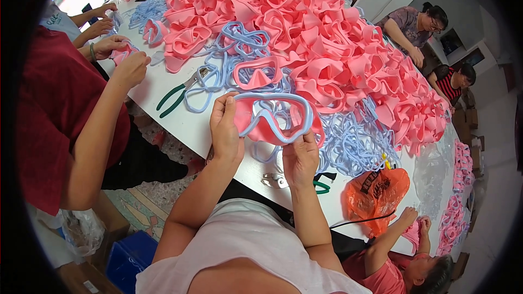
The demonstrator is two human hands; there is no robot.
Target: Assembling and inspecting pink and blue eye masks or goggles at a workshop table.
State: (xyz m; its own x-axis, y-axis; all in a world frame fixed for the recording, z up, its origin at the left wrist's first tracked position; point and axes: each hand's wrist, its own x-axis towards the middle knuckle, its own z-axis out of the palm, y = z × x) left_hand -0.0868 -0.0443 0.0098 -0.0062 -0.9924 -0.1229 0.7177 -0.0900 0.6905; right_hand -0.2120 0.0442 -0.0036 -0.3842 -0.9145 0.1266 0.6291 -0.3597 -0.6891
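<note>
Above the table's near edge, I hold a pink diving-mask skirt [263, 130] with a light-blue frame [279, 97] around its rim. My left hand [224, 136] grips its left end, thumb uppermost. My right hand [303, 159] pinches the lower right edge. Just beyond lies another pink mask skirt [258, 78] among loose light-blue frames [242, 38]. A tangle of light-blue frames [354, 144] spreads to the right of my hands. Pliers with green handles [172, 101] rest to the left. Below the mask, a second metal tool [274, 180] is partly hidden by my right hand.
A large heap of pink mask skirts [327, 27] covers the far side of the white table [146, 88]. An orange plastic bag [376, 198] sits to the right. Co-workers are on both sides; one in a dark red shirt [65, 114] handles a pink piece. A blue bin [129, 261] stands below left.
</note>
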